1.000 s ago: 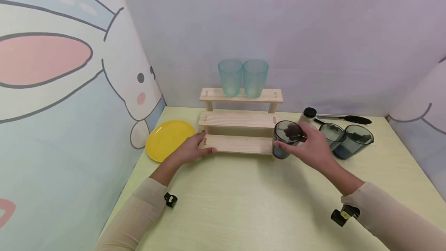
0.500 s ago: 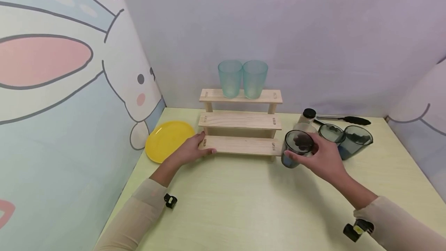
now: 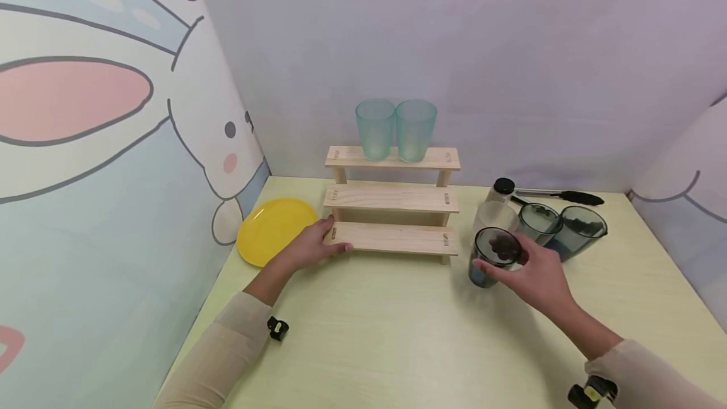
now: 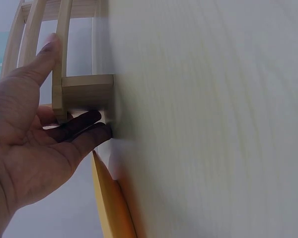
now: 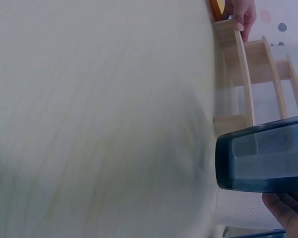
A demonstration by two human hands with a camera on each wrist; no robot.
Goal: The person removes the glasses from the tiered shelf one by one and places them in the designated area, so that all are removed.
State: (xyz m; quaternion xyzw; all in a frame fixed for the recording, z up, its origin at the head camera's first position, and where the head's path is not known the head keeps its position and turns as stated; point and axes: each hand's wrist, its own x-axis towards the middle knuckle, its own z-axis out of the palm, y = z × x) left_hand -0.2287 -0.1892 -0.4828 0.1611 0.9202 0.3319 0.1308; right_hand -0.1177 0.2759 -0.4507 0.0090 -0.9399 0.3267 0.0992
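A three-step wooden rack point(image 3: 392, 197) stands at the back of the table, with two frosted teal tumblers point(image 3: 395, 130) side by side on its top step. My left hand point(image 3: 307, 246) grips the left end of the bottom step, thumb on top; in the left wrist view the fingers point(image 4: 82, 134) reach under the board. To the right of the rack, my right hand point(image 3: 536, 273) holds a dark smoky-blue drinking glass point(image 3: 483, 267) upright between thumb and fingers. The right wrist view shows this glass point(image 5: 263, 156) with its base raised off the tabletop.
A yellow plate point(image 3: 278, 229) lies left of the rack. Behind the held glass are a frosted clear cup point(image 3: 493, 214) and a black-capped jar point(image 3: 503, 187). Two dark glasses point(image 3: 536, 223) stand to the right, with a black-handled utensil point(image 3: 579, 197) behind them.
My right hand has carried the dark glass rightward and toward me, away from the rack's bottom step, uncovering the frosted clear cup. My left hand has stayed on the rack.
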